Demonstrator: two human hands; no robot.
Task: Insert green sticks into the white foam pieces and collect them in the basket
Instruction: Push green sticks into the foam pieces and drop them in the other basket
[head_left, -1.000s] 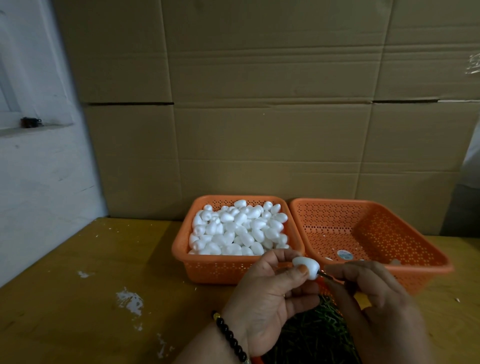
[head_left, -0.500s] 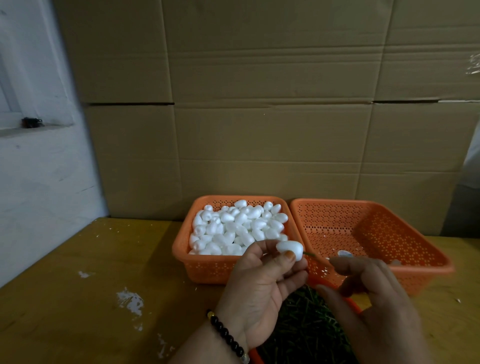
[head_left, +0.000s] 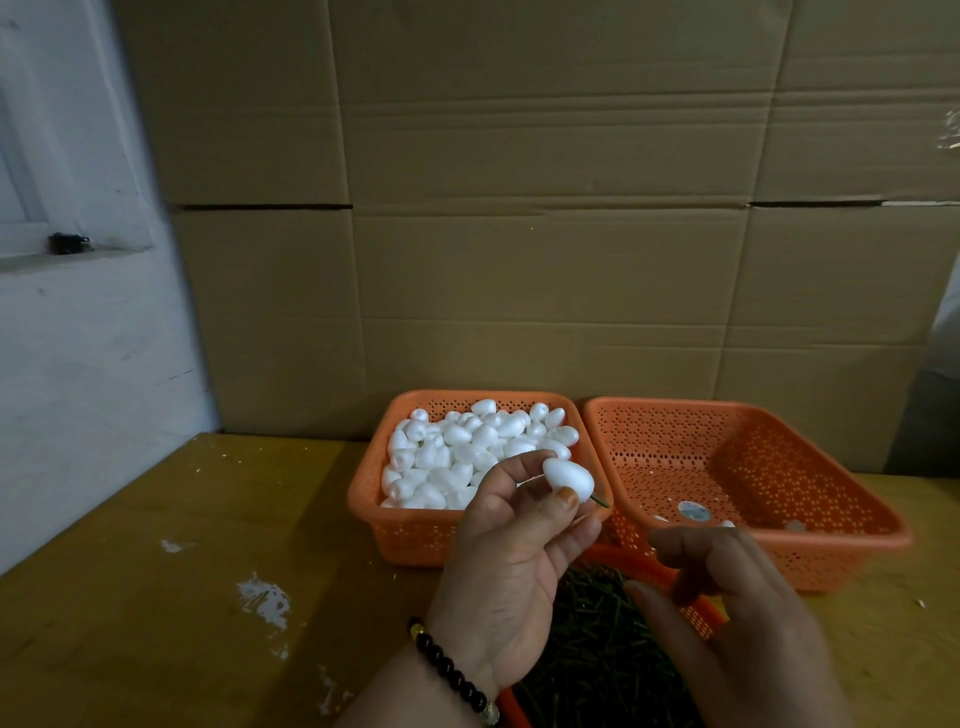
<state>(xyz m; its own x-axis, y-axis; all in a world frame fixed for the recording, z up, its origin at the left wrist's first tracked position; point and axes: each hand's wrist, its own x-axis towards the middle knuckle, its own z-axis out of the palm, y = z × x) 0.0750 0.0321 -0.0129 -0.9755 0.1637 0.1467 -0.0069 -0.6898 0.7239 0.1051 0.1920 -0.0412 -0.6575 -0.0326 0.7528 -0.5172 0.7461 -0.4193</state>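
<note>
Your left hand (head_left: 511, 551) is raised over the near edge of the left basket (head_left: 410, 525), palm toward you; its thumb and fingertips pinch a white foam egg (head_left: 569, 479), and a short green stick (head_left: 600, 500) pokes out of the egg's lower right end. A dark bead bracelet (head_left: 451, 670) circles that wrist. Your right hand (head_left: 737, 618) sits lower and to the right, well apart from the egg, fingers loosely curled; it is blurred, and you can't tell from here whether anything is pinched in it. The left basket is orange, perforated and heaped with plain white foam eggs (head_left: 467, 452); the right basket (head_left: 810, 467), touching its side, is the same orange kind and holds only a few small white pieces (head_left: 727, 524) near a round sticker (head_left: 693, 511) on its floor. Below your hands a third orange container (head_left: 696, 608) holds a dark pile of green sticks (head_left: 597, 639). All of it stands on a yellowish worktop (head_left: 182, 571) with white scuffs; brown cardboard boxes (head_left: 545, 234) fill the back, and a white wall (head_left: 78, 364) stands at the left.
</note>
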